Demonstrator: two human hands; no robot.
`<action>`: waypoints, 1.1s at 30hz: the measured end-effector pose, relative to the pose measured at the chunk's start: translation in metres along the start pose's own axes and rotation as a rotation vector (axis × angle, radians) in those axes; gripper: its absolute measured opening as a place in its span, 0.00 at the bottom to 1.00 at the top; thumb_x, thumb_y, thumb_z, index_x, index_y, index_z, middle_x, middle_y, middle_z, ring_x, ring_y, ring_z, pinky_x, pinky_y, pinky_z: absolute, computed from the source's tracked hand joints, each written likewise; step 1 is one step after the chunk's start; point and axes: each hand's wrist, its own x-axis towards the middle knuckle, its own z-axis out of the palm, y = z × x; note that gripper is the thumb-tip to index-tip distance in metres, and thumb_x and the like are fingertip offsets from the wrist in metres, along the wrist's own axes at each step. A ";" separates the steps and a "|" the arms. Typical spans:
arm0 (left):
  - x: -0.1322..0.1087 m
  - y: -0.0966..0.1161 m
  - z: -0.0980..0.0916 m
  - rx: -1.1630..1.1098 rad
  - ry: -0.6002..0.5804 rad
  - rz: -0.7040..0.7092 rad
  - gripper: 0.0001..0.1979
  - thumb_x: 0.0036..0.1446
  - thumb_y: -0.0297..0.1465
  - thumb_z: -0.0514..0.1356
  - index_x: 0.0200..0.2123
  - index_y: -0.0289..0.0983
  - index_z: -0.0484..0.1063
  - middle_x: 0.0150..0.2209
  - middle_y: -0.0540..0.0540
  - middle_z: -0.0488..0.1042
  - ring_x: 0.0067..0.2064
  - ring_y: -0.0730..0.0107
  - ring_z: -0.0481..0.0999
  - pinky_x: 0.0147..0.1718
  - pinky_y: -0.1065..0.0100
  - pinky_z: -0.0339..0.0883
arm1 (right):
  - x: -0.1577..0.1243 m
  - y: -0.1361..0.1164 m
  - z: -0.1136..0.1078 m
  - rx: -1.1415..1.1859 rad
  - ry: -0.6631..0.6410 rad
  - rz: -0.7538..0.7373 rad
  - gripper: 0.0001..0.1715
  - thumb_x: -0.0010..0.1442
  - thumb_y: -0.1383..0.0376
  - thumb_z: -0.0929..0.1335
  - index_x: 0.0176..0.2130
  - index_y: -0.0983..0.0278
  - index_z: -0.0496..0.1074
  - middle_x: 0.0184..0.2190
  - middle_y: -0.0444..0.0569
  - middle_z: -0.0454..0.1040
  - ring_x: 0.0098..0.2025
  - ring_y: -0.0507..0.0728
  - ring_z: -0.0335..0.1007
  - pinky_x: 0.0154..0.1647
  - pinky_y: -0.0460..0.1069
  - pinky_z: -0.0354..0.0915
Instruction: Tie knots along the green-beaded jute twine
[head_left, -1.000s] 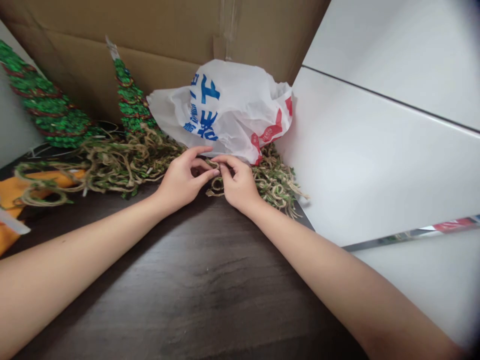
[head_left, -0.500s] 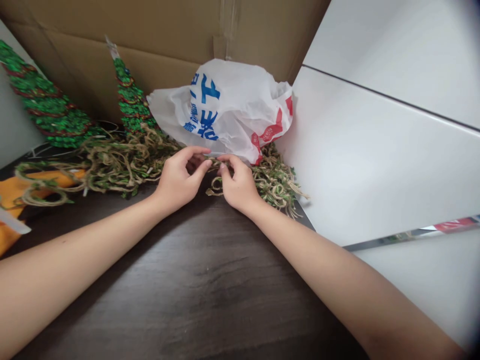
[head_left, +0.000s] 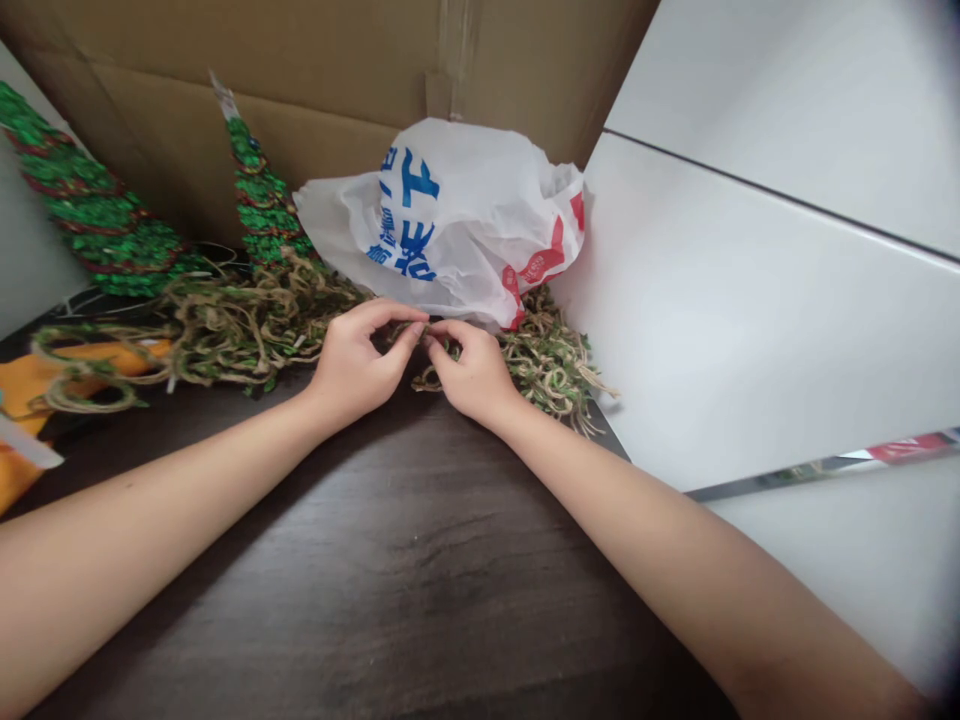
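Observation:
Fingertips of my left hand and my right hand almost meet at the far side of the dark wooden tabletop. Both pinch a piece of brown twine with small green leaves, mostly hidden by the fingers. A loop of it shows under my right hand. Left of my hands lies a tangled pile of the same leafy twine; a second heap lies to the right. Just behind my hands rests a crumpled white plastic bag with blue and red print.
Two green tinsel Christmas trees stand at the back left. A large cardboard box rises behind everything. Orange cloth-like material lies at the left edge. White panels with a dark seam border the tabletop on the right.
My hands have drawn closer together, the fingertips now nearly touching over the leafy twine. The right fingers have shifted slightly left. The bag, trees and piles stay put.

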 end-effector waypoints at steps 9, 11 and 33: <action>0.003 -0.005 0.002 -0.041 -0.080 0.065 0.08 0.64 0.35 0.66 0.41 0.41 0.86 0.41 0.44 0.84 0.43 0.59 0.82 0.48 0.57 0.78 | 0.003 0.010 0.004 0.168 0.078 0.029 0.18 0.66 0.70 0.70 0.54 0.60 0.79 0.46 0.50 0.87 0.50 0.59 0.85 0.60 0.57 0.78; 0.002 -0.006 0.002 -0.062 -0.096 0.036 0.11 0.64 0.35 0.66 0.48 0.40 0.84 0.41 0.44 0.85 0.42 0.60 0.82 0.47 0.58 0.77 | 0.004 0.012 0.006 0.212 0.089 0.026 0.22 0.67 0.71 0.69 0.58 0.59 0.76 0.44 0.48 0.87 0.49 0.57 0.85 0.61 0.57 0.77; 0.004 -0.011 0.001 0.019 -0.051 0.019 0.12 0.67 0.37 0.63 0.44 0.43 0.87 0.44 0.44 0.86 0.46 0.57 0.84 0.52 0.55 0.77 | 0.001 0.006 0.000 0.108 0.210 -0.112 0.27 0.67 0.71 0.65 0.62 0.57 0.73 0.62 0.55 0.76 0.66 0.61 0.74 0.72 0.61 0.70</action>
